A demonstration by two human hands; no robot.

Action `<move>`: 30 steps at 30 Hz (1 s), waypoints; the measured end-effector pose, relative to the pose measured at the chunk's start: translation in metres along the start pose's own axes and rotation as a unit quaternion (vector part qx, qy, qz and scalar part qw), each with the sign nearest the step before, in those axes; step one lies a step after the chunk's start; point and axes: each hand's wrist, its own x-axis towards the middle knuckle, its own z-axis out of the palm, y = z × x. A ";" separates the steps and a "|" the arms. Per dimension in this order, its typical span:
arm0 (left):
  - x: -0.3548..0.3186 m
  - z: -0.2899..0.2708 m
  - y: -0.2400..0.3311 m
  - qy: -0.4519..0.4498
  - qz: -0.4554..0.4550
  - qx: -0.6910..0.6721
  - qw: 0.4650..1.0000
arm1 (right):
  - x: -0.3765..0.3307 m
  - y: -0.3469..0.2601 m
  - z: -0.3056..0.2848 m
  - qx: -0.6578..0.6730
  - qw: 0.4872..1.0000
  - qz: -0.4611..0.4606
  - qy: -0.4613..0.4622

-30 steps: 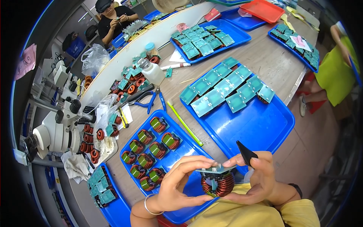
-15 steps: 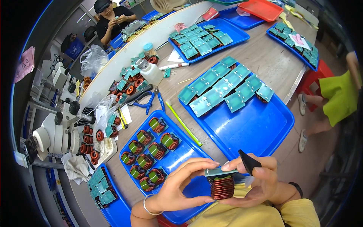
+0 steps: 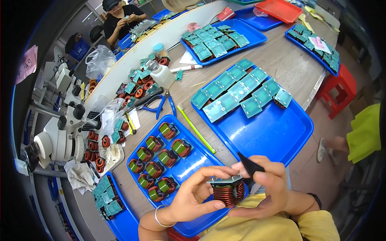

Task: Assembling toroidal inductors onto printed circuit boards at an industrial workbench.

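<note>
Both hands hold a copper coil (image 3: 228, 192) low over the near tray (image 3: 193, 166). The left hand (image 3: 193, 199) pinches its side, and the right hand (image 3: 271, 188) grips it along with black tweezers (image 3: 249, 164).

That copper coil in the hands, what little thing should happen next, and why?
Probably bring the black tweezers in the right hand down to the copper coil, since the left hand steadies it and the tip points away from its top plate.
</note>
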 end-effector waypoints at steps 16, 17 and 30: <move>0.003 -0.005 -0.006 -0.027 0.010 -0.083 0.996 | -0.019 -0.002 -0.003 -0.025 0.998 0.038 0.035; 0.003 -0.003 -0.005 -0.027 0.010 -0.083 0.996 | -0.019 -0.003 -0.004 -0.025 0.998 0.038 0.035; 0.004 0.001 0.002 0.032 -0.063 -0.067 0.995 | -0.017 -0.003 0.000 0.005 0.993 0.019 0.113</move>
